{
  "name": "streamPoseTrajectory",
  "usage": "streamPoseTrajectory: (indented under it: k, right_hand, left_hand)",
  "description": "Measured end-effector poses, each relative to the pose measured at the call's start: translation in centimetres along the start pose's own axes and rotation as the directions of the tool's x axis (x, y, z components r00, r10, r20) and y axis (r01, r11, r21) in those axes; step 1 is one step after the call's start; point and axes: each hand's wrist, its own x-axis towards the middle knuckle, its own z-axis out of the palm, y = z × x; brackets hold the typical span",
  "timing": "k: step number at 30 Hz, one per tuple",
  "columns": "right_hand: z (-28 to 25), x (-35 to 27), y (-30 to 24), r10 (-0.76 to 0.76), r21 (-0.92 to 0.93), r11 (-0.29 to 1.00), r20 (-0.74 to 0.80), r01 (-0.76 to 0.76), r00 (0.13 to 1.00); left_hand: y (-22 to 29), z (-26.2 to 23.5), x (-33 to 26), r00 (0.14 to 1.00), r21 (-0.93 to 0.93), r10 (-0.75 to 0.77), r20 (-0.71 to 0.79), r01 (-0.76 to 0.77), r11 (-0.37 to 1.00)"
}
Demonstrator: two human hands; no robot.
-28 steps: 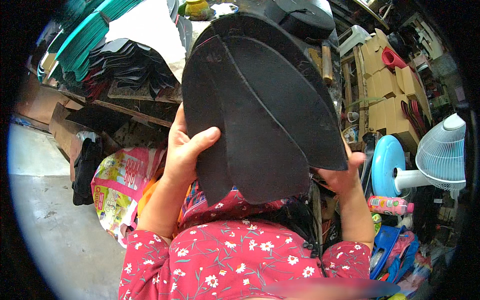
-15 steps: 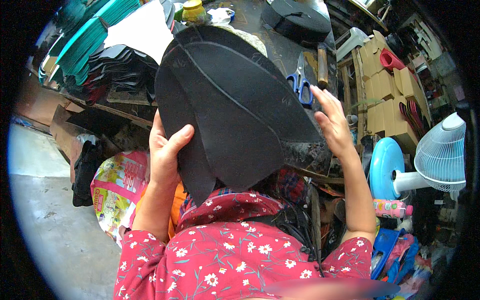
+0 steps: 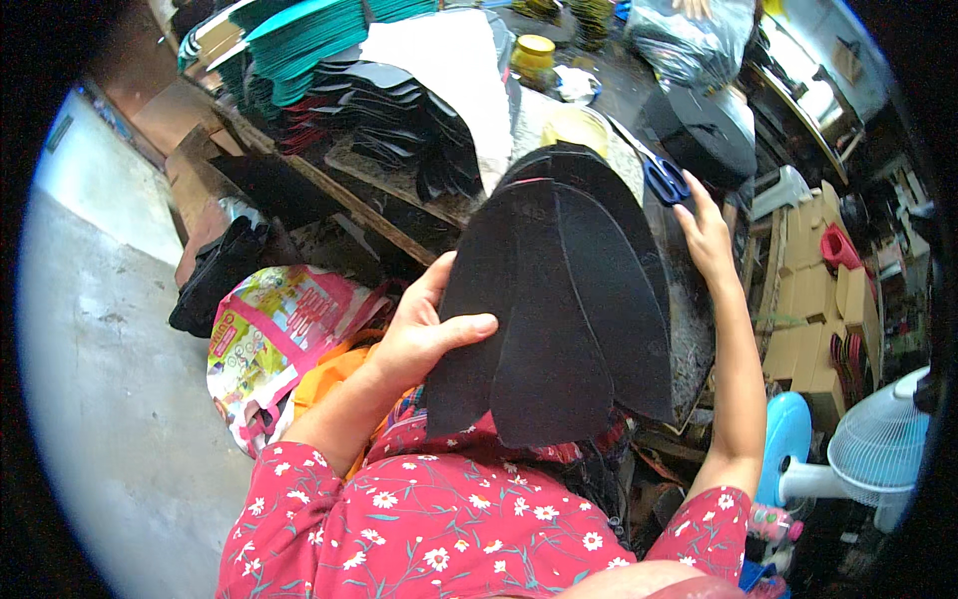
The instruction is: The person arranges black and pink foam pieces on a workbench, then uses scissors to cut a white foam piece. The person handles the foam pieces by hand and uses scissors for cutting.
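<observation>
My left hand (image 3: 424,324) grips a fan of overlapping black sheet pieces (image 3: 554,319) by their left edge, its thumb on top. The pieces are long and rounded, held over my lap, and they overlap the near part of the workbench. On the bench to the right lie scissors (image 3: 667,183) with blue handles, their blades pointing away and left. My right hand (image 3: 707,235) is beside the handles, thumb and forefinger apart at the near end. Whether the fingertips touch the handles I cannot tell.
A yellow-lidded jar (image 3: 534,58), a black roll (image 3: 704,135) and a pale round tub (image 3: 576,130) stand farther back. Stacked teal sheets (image 3: 304,50) and black sheets (image 3: 399,120) are at far left. Cardboard boxes (image 3: 798,270) and a fan (image 3: 878,429) are on the right. Another person's hand (image 3: 691,8) shows at the top.
The view has swung, so the bench things appear farther right. The black pieces have turned more upright in my left hand. My right hand has come closer to the scissors' handles.
</observation>
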Motion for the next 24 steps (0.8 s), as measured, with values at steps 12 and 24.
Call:
streamPoseTrajectory:
  k: [12, 24]
  right_hand:
    - [-3.0, -18.4, -8.5, 0.139, 0.929, -0.222, 0.331, -0.297, 0.933]
    - [-9.1, -16.3, -8.5, 0.761, 0.861, 0.473, -0.291, -0.189, 0.58]
  left_hand:
    - [-2.0, 6.6, 5.0, 1.0, -0.344, -0.004, -0.017, -0.002, 0.939]
    - [-5.6, 9.7, 6.1, 0.895, 0.161, -0.194, 0.401, 0.14, 0.977]
